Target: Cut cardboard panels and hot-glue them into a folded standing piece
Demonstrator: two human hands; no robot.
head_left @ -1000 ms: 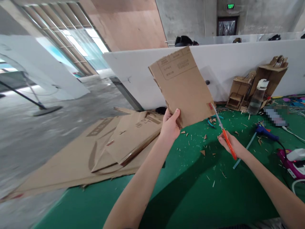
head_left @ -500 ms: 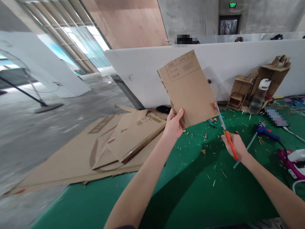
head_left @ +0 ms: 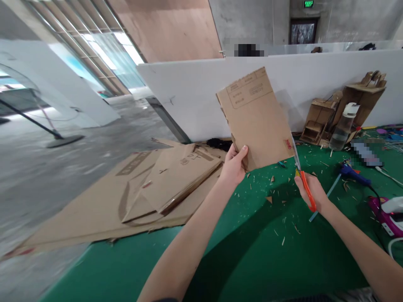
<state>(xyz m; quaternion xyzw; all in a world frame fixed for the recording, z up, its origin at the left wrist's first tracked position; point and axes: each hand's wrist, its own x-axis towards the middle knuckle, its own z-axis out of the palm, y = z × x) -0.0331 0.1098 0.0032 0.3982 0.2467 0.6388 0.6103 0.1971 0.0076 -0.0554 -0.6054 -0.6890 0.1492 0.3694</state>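
My left hand (head_left: 235,164) grips a piece of cardboard (head_left: 260,119) by its lower left corner, thumb on the printed face. The piece is held up above the table, tilted, with a small red mark near its right edge. My right hand (head_left: 311,191) is closed around the orange handles of a pair of scissors (head_left: 307,188). Their blades point up along the right edge of the cardboard, touching or very close to it; whether they are around the edge I cannot tell.
Large flattened cardboard sheets (head_left: 170,184) lie on the left of the green table (head_left: 264,264). On the right are a water bottle (head_left: 343,128), a cardboard model (head_left: 317,119), a blue glue gun (head_left: 354,174), a phone (head_left: 367,153) and a purple-and-white power strip (head_left: 384,216). Cardboard scraps are scattered about. A white partition (head_left: 185,96) stands behind.
My left hand and the cardboard have shifted slightly to the right. The scissors have moved a little to the right with my right hand, their blades still at the cardboard's right edge.
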